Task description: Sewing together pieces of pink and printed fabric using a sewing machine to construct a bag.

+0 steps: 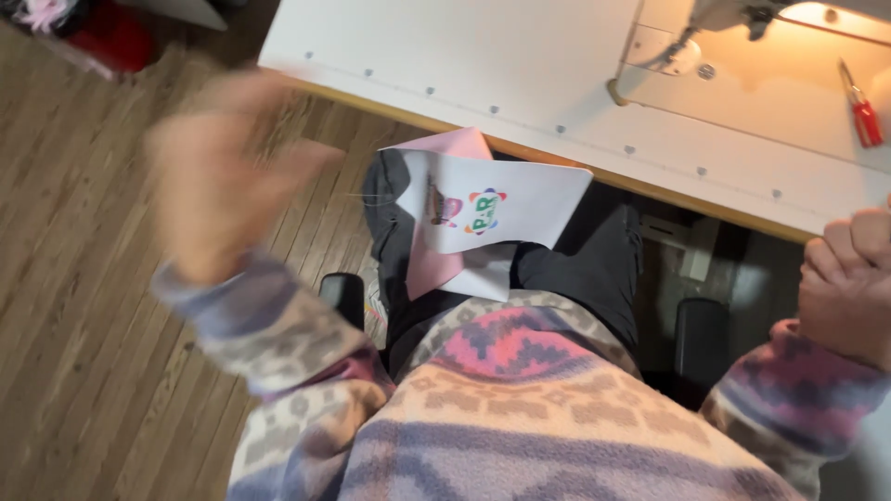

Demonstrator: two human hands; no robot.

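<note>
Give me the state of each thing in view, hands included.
Left hand: raised over the floor, blurred, holding nothing visible.
Right hand: closed in a fist, contents hidden.
White piece: flat on the lap, printed side up.
Pink piece: lying under the white one.
Scissors: on the machine bed, untouched.
Machine lamp: lit.

The left hand (218, 172) is smearing into motion blur left of the white fabric piece (497, 204), so its fingers are not showing whether they are spread or curled. The right hand (849, 283), far right of that fabric, is running off the picture's edge, its closed fingers only partly showing. A pink piece (432, 264) is lying mostly hidden beneath the fabric. Above and right of it, the sewing machine (742, 19) is being cut off by the top edge, and the small red snips (863, 107) are too tiny to read clearly.
</note>
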